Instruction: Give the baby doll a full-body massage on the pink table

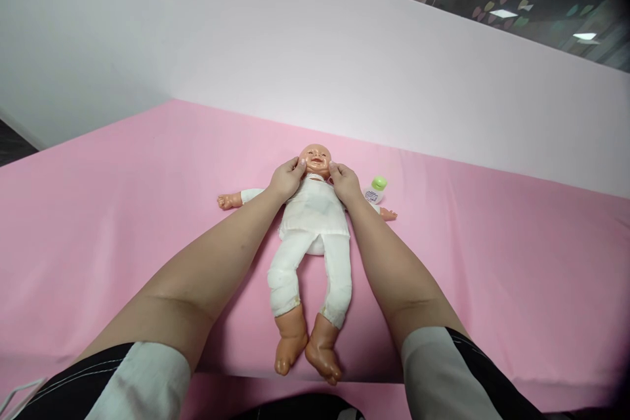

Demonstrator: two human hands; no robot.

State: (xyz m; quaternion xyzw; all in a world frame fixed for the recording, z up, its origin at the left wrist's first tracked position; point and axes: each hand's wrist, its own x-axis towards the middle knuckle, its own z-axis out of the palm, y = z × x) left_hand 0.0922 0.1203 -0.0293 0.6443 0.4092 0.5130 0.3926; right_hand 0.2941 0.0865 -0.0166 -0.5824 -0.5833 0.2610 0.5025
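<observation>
- Sleeves, pale with black trim, sit closest to the camera at the bottom edge, and both bare forearms stretch forward from them across the pink sheet.
- Left hand: its grip is narrow, fingertips pressed to one cheek of the doll; it touches the head rather than enclosing anything.
- Right hand: same narrow grip, fingertips against the other cheek, so the head sits between the two hands.
- Doll: lies on its back in the middle of the sheet, head away from the camera, bare feet pointing toward it. It wears a white top and white trousers. Its arms are spread out to the sides, one small hand showing beyond each forearm.
- Small bottle with a green cap: lies on the sheet just beside the right hand, next to the doll's outstretched arm.
- White wall: rises behind the far edge of the sheet, with a dark window above it reflecting ceiling lights.
</observation>
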